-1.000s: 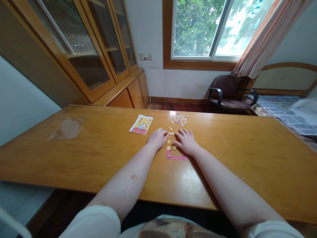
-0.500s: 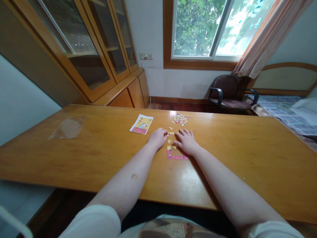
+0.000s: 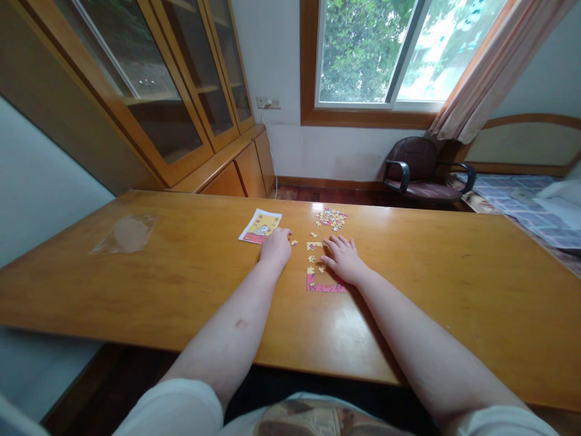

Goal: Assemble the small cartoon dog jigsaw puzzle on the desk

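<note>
My left hand [image 3: 275, 247] is curled beside the right edge of the picture card [image 3: 260, 225], covering its lower right corner. Its fingers are together, and anything in them is hidden. Just right of it lies a loose jigsaw piece [image 3: 295, 243]. My right hand [image 3: 343, 259] lies with spread fingers over the right side of the partly joined jigsaw puzzle [image 3: 324, 288], hiding part of it. The puzzle's pink lower edge and a yellow top strip [image 3: 313, 245] show. A few loose pieces [image 3: 311, 258] lie inside and along its left side.
A pile of jigsaw pieces [image 3: 331, 218] is beyond the puzzle, with a single piece [image 3: 313, 234] nearer me. On the left of the wooden table [image 3: 204, 278] lies a clear plastic bag [image 3: 127, 234]. A chair [image 3: 415, 166] stands past the far edge.
My left hand has moved left from the puzzle's top left corner to the card, uncovering that corner and a loose piece. My right hand has stayed nearly still.
</note>
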`<state>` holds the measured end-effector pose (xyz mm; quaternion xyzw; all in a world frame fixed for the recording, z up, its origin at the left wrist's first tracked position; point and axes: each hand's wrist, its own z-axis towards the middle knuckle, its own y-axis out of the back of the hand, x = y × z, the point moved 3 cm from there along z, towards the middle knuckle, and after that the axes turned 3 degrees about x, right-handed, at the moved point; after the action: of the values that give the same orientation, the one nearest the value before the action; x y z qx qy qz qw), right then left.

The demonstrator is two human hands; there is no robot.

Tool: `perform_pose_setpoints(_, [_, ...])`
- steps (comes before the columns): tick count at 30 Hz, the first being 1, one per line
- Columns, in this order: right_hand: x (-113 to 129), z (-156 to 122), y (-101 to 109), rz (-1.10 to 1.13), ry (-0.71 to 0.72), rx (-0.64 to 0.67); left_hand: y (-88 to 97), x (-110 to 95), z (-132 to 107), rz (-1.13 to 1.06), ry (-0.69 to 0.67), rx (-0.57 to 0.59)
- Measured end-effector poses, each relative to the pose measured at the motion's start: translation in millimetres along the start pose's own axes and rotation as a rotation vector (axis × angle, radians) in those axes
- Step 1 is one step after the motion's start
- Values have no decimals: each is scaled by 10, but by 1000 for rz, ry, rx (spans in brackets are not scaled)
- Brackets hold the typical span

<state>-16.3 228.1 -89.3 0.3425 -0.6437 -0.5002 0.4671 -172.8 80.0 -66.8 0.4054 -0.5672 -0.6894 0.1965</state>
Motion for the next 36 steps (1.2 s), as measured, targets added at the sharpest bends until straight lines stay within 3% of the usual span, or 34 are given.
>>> perform_pose_setpoints(11, [-19,16,-22,-16,-6,-1,-200,-4,44,67,-100,116])
perform_pose_setpoints(19, [5,11,23,27,31,-36,-139,-93,-20,88,-115,143])
perform_pose_setpoints(27, [162,-68,95,47,266,56,-169,-135,-80,62,-85,173])
perform_pose_setpoints(31, [142,-62,82,57,259,50,-153,-187,-112,39,-91,165])
perform_pose_setpoints(36, [76,-28,70,83,218,18,-115,-298,-187,8,-197,154])
